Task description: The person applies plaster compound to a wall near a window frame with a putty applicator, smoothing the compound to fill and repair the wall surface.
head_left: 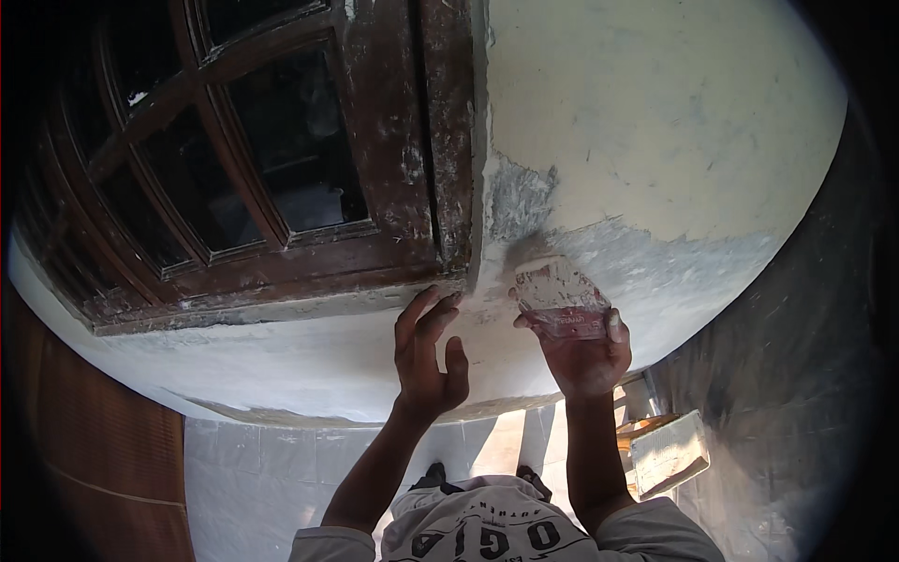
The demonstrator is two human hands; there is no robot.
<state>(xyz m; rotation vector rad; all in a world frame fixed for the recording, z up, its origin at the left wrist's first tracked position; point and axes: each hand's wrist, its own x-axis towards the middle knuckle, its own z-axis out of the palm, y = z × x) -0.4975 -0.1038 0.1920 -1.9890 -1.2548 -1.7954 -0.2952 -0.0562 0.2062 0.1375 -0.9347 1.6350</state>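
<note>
In my right hand (590, 363) is a flat putty spreader (564, 298), red toward the grip and crusted with pale dried putty. Fingers and thumb clasp its two sides, and its far edge is at the wall (655, 122), by the window's lower right corner. Whether the edge touches the wall I cannot tell. My left hand (431, 361) is empty, fingers loosely bent and thumb apart, with fingertips at the lower edge of the brown window frame (398, 140). Rough grey-white filler (646, 258) covers the wall beside and below that corner; the cream paint above it ends raggedly.
Dark glass panes (290, 140) fill the window at the upper left. Below on the right stands a whitish, box-shaped object (670, 454) with something orange beside it. A brown ribbed panel (103, 440) borders the grey floor (253, 468) on the left.
</note>
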